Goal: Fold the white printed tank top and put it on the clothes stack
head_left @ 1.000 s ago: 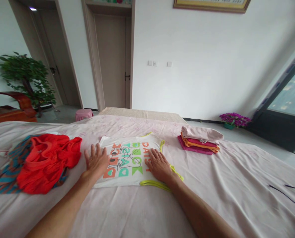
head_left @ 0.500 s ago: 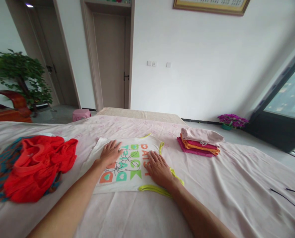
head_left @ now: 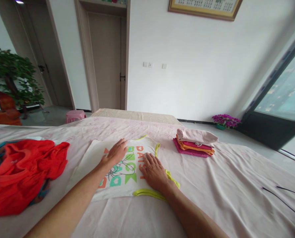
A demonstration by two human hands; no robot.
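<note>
A white sleeveless top point(head_left: 87, 162) with yellow-green trim and a printed duck design lies spread on the bed, its neck end toward the right. My left hand point(head_left: 115, 152) rests on the printed chest with fingers stretched away from me. On the neck side, my right hand point(head_left: 152, 169) lies flat over the orange lettering, fingers extended. Neither hand grips the cloth. Part of the print is hidden under both hands.
To the left, a crumpled heap of red clothing point(head_left: 30, 172) lies over blue-and-brown striped cloth. A folded clothes stack point(head_left: 195, 143) sits to the right on the pale pink bedsheet point(head_left: 236, 185). Dark thin cords point(head_left: 283, 201) lie at the far right.
My left hand has slid forward and slightly to the right over the print. My right hand stays on the neck side. The view has turned a little to the right.
</note>
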